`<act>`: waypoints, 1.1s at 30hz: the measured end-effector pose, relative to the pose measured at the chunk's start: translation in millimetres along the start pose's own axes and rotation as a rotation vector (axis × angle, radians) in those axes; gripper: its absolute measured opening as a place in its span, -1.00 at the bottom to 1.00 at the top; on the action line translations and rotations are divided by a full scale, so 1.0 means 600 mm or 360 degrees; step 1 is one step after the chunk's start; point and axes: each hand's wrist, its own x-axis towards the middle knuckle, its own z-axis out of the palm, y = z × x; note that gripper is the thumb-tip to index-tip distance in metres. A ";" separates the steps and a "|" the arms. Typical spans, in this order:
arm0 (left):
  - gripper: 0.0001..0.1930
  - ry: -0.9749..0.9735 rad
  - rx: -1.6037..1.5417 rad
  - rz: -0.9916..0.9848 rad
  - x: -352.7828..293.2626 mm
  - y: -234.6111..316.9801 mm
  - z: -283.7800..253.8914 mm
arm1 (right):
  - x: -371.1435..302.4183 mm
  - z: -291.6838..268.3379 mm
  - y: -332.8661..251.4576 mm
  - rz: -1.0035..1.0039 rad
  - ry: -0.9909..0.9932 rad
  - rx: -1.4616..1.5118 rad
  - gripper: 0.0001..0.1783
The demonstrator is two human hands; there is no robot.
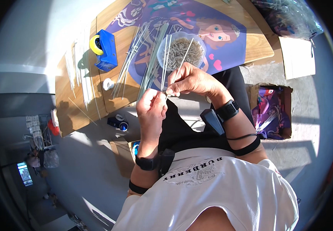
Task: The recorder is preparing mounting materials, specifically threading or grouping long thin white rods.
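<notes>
The left grip [151, 109] is pinched between thumb and forefinger around a pair of pale rods [167, 57], which rise from it nearly side by side. Touching it or just beside it, the right grip [189, 81] is closed to a fingertip pinch, with a single rod [186, 54] slanting up and away from it. Whether a small piece sits between the fingertips is hidden.

The rods look light and thin, springy along their length and probably smooth enough to roll in the fingers; a sharp bend might crease or snap them. Pinching close to the end being worked should limit whipping at the far tips.

Just beyond the grips, a clear bowl [203, 54] holds many small tubes [178, 46], likely slippery and best picked singly with the fingertips. Left of the bowl, loose rods [130, 57] lie fanned on the wooden surface [255, 46]. Farther left stands a blue tape dispenser [108, 57], with a small white roll [108, 84] nearer the left grip.
</notes>
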 end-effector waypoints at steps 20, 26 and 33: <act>-0.86 0.0081 0.0253 0.0279 0.004 -0.018 -0.001 | 0.021 -0.001 0.014 -0.0353 0.0692 0.0677 -0.81; -0.87 0.0121 -0.0028 0.0128 -0.002 -0.012 0.004 | 0.004 -0.022 0.012 -0.0397 0.0514 0.0684 -0.86; -0.87 0.0171 0.0425 0.0405 0.007 -0.029 -0.008 | 0.035 -0.015 0.022 -0.0080 0.1036 0.1854 -0.75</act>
